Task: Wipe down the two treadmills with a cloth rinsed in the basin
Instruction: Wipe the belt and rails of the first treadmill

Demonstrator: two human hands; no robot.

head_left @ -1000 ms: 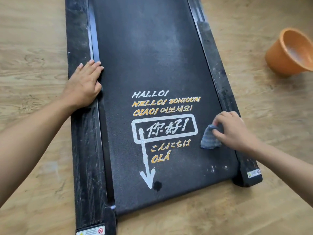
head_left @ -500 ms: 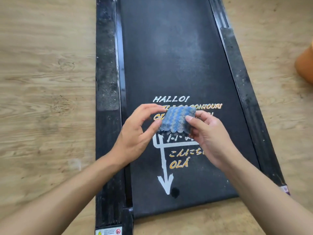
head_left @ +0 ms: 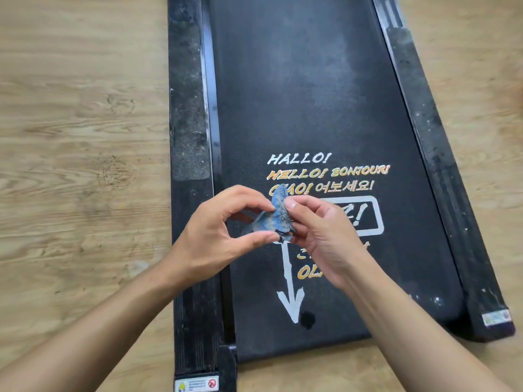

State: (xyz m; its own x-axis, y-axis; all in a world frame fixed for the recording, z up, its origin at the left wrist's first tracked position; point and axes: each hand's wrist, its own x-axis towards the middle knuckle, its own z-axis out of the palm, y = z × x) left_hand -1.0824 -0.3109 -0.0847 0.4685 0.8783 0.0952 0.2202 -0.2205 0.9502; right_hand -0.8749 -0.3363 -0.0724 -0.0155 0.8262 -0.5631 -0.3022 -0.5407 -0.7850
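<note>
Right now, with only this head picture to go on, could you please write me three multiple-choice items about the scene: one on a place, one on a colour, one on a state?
1. Where is the blue cloth?
A. Flat on the floor
B. Between the left hand and the right hand, over the treadmill belt
C. Hanging from a hook

2. What colour is the printed arrow on the belt?
A. White
B. Red
C. Green

3. In what state is the left side rail?
A. Covered by a towel
B. Speckled with grey dust
C. Broken in two

Answers:
1 B, as both hands pinch the cloth above the belt.
2 A, as the arrow is plainly white against the black belt.
3 B, as pale specks and smears cover its dark surface.
</note>
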